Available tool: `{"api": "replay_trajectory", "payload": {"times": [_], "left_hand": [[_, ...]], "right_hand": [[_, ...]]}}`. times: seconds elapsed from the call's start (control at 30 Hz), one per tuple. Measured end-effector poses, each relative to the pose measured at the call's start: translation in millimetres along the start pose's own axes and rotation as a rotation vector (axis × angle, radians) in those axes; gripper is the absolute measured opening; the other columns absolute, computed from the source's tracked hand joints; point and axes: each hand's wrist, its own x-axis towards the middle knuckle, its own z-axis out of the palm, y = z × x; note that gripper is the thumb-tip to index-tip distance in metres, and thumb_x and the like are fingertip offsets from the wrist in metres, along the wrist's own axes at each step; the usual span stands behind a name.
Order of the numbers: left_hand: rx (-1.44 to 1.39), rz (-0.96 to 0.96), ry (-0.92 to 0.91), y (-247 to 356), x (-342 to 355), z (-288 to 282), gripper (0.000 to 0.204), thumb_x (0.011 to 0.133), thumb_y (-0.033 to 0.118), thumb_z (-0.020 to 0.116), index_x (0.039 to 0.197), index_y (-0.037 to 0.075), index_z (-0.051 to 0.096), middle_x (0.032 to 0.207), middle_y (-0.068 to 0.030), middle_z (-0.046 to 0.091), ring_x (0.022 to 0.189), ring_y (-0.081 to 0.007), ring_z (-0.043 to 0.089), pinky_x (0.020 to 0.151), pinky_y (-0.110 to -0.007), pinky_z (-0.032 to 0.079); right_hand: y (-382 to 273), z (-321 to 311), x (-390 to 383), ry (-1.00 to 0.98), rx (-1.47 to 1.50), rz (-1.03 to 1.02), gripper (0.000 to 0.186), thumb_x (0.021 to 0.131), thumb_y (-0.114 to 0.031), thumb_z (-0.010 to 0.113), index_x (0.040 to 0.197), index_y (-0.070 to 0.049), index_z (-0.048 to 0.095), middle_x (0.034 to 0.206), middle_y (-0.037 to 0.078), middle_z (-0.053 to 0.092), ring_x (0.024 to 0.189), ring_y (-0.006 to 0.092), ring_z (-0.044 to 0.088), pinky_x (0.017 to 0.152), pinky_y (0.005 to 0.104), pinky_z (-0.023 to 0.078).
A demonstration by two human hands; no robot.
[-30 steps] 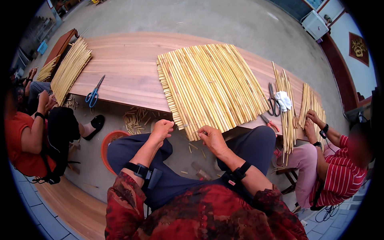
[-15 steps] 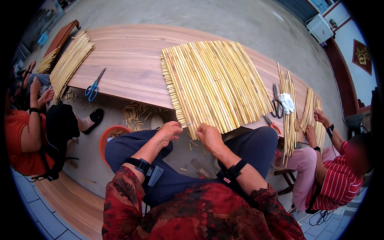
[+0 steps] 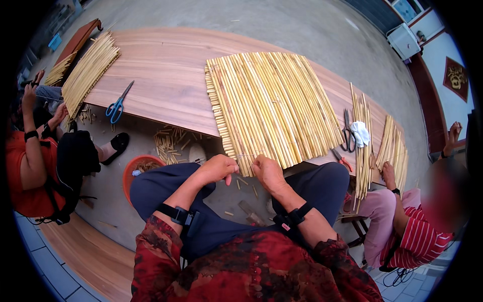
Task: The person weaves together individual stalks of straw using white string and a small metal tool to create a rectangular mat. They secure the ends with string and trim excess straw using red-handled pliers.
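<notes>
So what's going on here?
The person's left hand and right hand are both at the near edge of a mat of yellow canes; anything pinched there is too fine to make out. The mat lies on a wooden table, that edge overhanging. Blue-handled scissors lie to the left.

Note blue-handled scissors [image 3: 115,109] at near edge of bench [image 3: 166,75], orange tub [image 3: 127,177] on floor [image 3: 282,25] below. Also log crumpled white cloth [image 3: 359,134] at right, diamond-shaped wall plaque [image 3: 456,79], small blue bin [image 3: 55,42] far left.
</notes>
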Motion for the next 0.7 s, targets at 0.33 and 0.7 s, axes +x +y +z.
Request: {"api": "replay_trajectory", "payload": {"times": [0.33,0.7], "left_hand": [[0.333,0.010,-0.068,21.3,-7.2,-0.9,0.020,0.083,0.021,0.047,0.082,0.006,0.061,0.053,-0.0031,0.058,0.046,-0.0132,0.050,0.048,-0.028,0.040],[0.423,0.126,-0.067,4.9,-1.3,4.6,0.022,0.080,0.023,0.049,0.077,0.004,0.059,0.067,-0.0101,0.062,0.061,-0.0257,0.059,0.060,-0.036,0.046]], "right_hand": [[-6.5,12.4,11.8,0.049,-0.084,-0.047,0.012,0.077,-0.016,0.055,0.076,-0.004,0.055,0.069,0.019,0.059,0.069,0.0371,0.058,0.061,0.0448,0.044],[-4.8,18.6,11.3,0.146,-0.010,-0.199,0.008,0.074,-0.013,0.061,0.076,-0.006,0.057,0.076,0.013,0.055,0.072,0.0331,0.056,0.061,0.0392,0.044]]}}
